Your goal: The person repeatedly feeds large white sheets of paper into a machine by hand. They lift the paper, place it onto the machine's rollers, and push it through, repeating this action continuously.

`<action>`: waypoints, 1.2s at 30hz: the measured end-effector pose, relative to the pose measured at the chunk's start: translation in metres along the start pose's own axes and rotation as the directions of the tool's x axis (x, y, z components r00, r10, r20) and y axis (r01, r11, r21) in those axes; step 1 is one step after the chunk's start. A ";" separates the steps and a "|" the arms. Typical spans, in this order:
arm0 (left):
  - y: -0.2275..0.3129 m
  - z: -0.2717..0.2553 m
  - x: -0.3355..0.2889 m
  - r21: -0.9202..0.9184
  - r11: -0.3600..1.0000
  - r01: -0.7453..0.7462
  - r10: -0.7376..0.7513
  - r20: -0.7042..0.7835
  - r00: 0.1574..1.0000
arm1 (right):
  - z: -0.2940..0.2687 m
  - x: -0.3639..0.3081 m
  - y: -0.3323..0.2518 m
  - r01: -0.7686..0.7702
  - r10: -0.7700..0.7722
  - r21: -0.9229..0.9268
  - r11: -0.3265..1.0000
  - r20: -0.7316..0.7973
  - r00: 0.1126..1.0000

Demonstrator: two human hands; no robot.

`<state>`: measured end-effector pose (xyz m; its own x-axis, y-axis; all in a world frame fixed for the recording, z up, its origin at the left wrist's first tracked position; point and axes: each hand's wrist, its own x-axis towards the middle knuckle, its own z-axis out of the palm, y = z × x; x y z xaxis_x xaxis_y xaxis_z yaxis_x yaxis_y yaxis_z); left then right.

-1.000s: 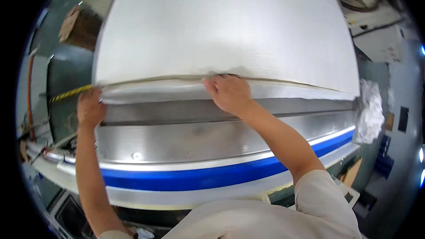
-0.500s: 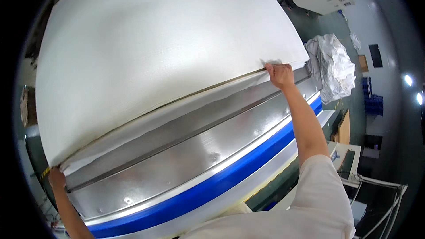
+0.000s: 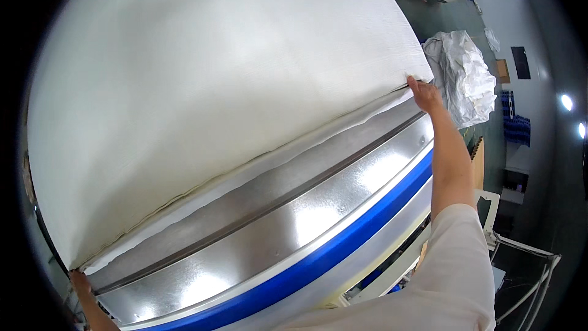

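While its far part runs out of view, a broad white sheet [image 3: 226,73] covers most of the bench [image 3: 306,170], its front border slanting from the bench's left end to its right end. The bare metal of the bench shows between this border and the bench's near edge, crossed lengthwise by a dark seam, with bright reflections on the panel nearer the person. A blue band [image 3: 343,231] follows the near edge, with pale strips on either side of it. Beneath the sheet's border, a narrow white layer [image 3: 245,175] peeks out, its edge wavy. Just past the bench's right end sits a crumpled white bundle [image 3: 467,79], near the sheet's right front corner. A pale tubular frame [image 3: 547,270] stands well apart from it, off the near right corner of the bench. The right hand [image 3: 427,96] is closed on the sheet's border beside that right corner, its arm stretched out. The left hand [image 3: 79,282] touches the left front corner; it is small and dim there, so whether it grips cannot be told.
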<state>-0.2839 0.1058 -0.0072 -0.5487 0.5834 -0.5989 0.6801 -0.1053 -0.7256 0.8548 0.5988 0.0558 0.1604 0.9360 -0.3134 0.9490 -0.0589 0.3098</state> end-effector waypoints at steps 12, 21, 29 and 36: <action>0.024 -0.056 -0.037 -0.310 0.940 0.141 -0.168 -0.064 0.984 | 0.010 0.012 0.049 -0.009 -0.042 0.422 0.907 0.110 0.993; 0.027 -0.051 -0.025 -0.135 0.990 0.040 -0.036 0.029 0.999 | -0.005 0.004 0.029 0.256 -0.243 -0.165 0.952 0.093 0.965; 0.017 -0.102 -0.139 -0.662 0.742 0.111 -0.278 -0.152 0.948 | -0.049 -0.082 0.113 0.211 -0.216 -0.051 0.976 -0.145 0.965; 0.112 0.071 -0.317 -0.959 0.252 0.134 -0.546 -0.027 0.837 | 0.086 -0.245 0.111 -0.069 0.502 0.985 0.161 -0.021 0.864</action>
<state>-0.0684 -0.1482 0.0777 -0.8179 0.5673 -0.0959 0.5639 0.8235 0.0623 0.9442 0.3329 0.0896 0.6096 0.7868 -0.0964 0.4085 -0.4161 -0.8124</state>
